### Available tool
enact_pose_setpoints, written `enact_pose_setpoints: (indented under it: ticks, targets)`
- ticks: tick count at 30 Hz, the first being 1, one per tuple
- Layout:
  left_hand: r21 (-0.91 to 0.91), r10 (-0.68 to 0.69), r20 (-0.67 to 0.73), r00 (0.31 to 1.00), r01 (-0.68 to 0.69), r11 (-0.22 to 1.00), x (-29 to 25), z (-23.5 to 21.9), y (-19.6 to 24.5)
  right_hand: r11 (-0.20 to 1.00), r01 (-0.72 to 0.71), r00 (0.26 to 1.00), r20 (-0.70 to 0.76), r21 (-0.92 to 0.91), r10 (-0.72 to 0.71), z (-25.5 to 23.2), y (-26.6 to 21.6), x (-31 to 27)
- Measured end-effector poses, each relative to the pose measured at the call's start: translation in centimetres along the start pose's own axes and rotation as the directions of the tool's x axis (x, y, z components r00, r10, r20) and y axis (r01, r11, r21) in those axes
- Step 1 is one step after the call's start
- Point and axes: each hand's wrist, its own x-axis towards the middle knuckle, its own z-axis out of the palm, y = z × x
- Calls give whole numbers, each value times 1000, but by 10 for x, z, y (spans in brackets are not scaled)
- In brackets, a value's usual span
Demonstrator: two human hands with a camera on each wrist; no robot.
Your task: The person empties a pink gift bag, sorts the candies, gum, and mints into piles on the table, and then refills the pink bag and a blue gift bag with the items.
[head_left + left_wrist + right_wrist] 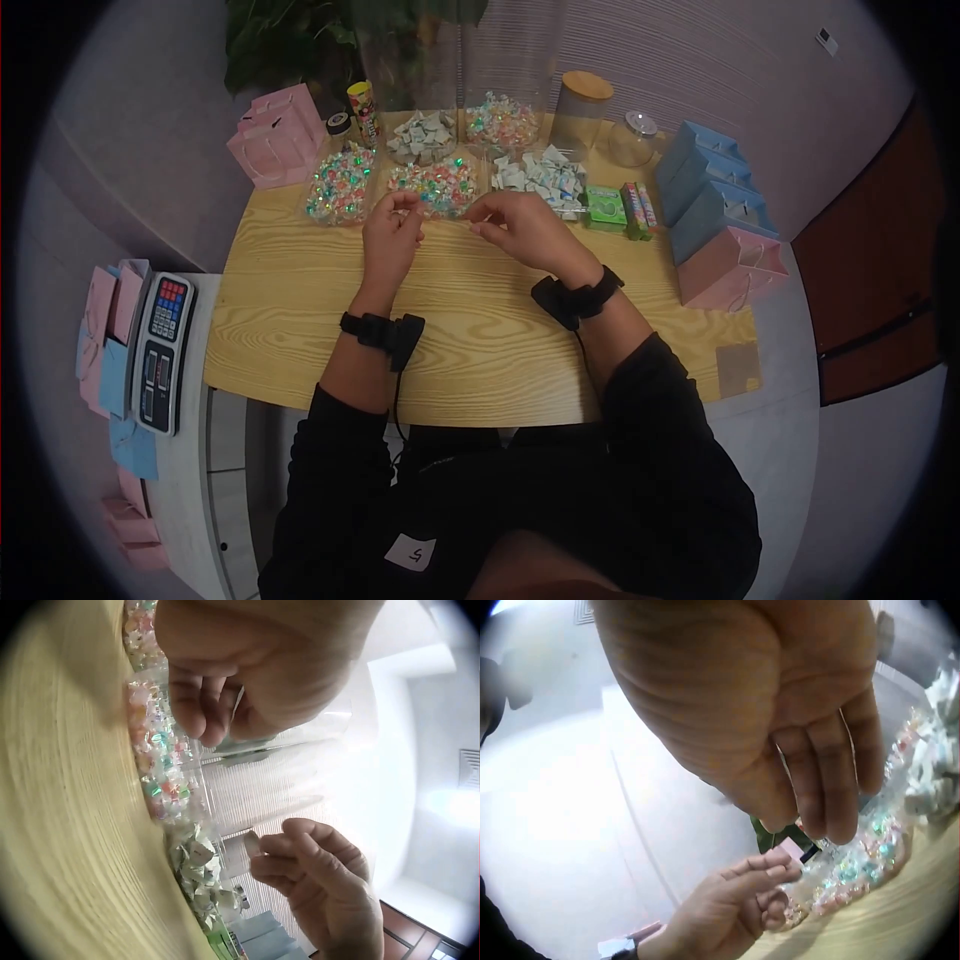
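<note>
My left hand [391,240] is raised over the far part of the table, its fingers loosely bent with nothing seen in them. To its right, my right hand [530,232] hovers with relaxed fingers pointing toward the left one; nothing shows between its thumb and fingers. A gap separates the two hands. Right behind them stands a clear box of colourful wrapped candies [435,182]. Another box of shiny wrapped candies [341,185] is nearest the left hand. Beyond the right hand sits a box of white wrapped candies [545,178], partly hidden by that hand.
Tall clear containers hold white sweets [422,135] and colourful sweets [502,120] at the back. Green packs [605,207], a wood-lidded jar [583,100] and blue bags [715,180] stand right. Pink bags [275,140] stand back left; a scale [162,350] sits on the side counter.
</note>
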Motion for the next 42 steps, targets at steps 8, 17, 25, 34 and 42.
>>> enact_pose_setpoints:
  ticks: [8, 17, 25, 34, 42]
  targets:
    - [-87, -25, 83, 996, 32, 996, -5, 4, -2, 938, 123, 911, -337, -325, -236, -88, -65, -61]
    - [-49, 19, 181, 983, -10, 999, -20, 16, 18, 517, -468, 836, -549, -717, -5, -197, -1, -225]
    - [14, -60, 380, 923, 59, 998, -28, 21, 17, 521, -501, 853, -497, -691, 161, -157, -27, -215]
    - [125, -139, 629, 765, 77, 989, -43, 27, 31, 879, -112, 968, -250, -464, -8, -58, -88, -111]
    - [-265, -3, 481, 877, 149, 953, -48, 30, 55, 986, -136, 920, -357, 94, 161, -110, -71, -77]
